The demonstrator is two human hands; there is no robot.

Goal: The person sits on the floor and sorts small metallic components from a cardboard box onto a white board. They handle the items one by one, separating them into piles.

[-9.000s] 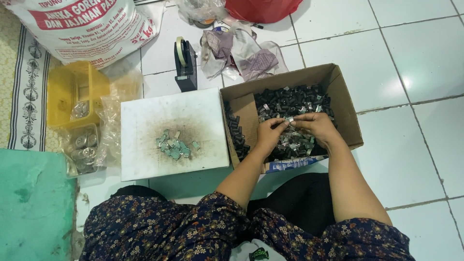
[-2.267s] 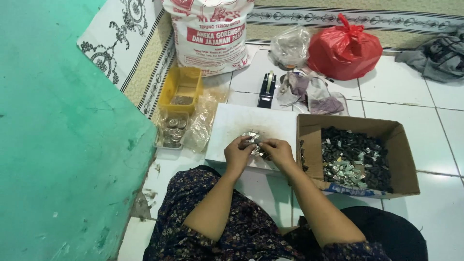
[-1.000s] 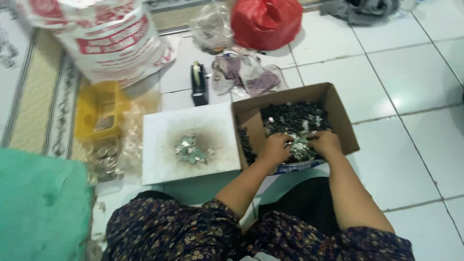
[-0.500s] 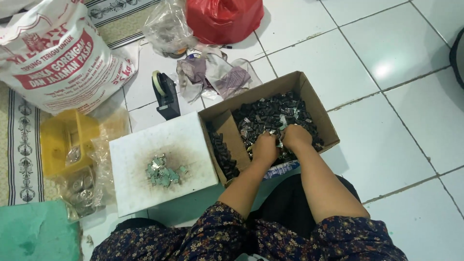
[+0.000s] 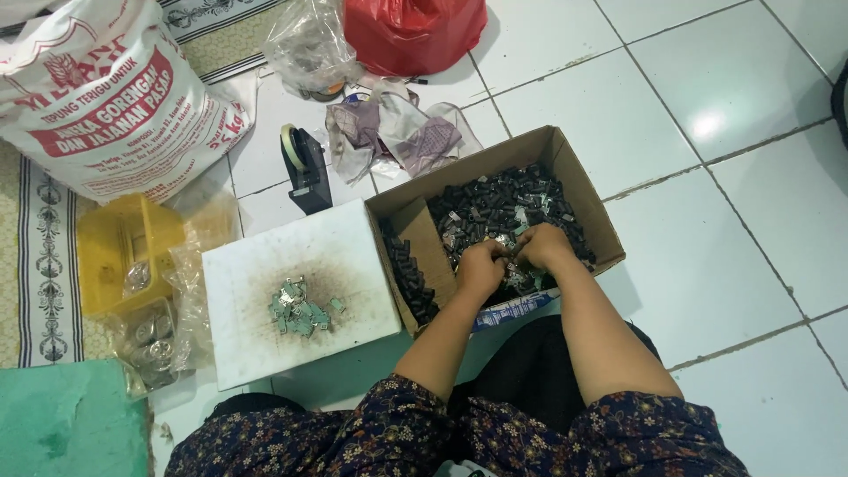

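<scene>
1. Hands are working together inside the box (image 5: 579,190): left hand (image 5: 480,267) and right hand (image 5: 543,247) are curling, fingertips touching, pinching small parts (image 5: 495,208); the exact piece is hidden.
2. Parts are lying as a dark and silvery heap, pointing every way.
3. Box is sitting on the floor, long axis running diagonally, touching the white board (image 5: 300,296) bearing small metal pieces (image 5: 300,309).
4. Tape dispenser (image 5: 305,168) is standing behind the board.

Open brown cardboard box (image 5: 579,190) on white floor tiles, flaps up, just right of and touching the white board, heaped with small dark parts (image 5: 495,208) mixed with silvery bits, a row of dark pieces stacked along its left inner wall, parts in its near middle under both hands.
</scene>
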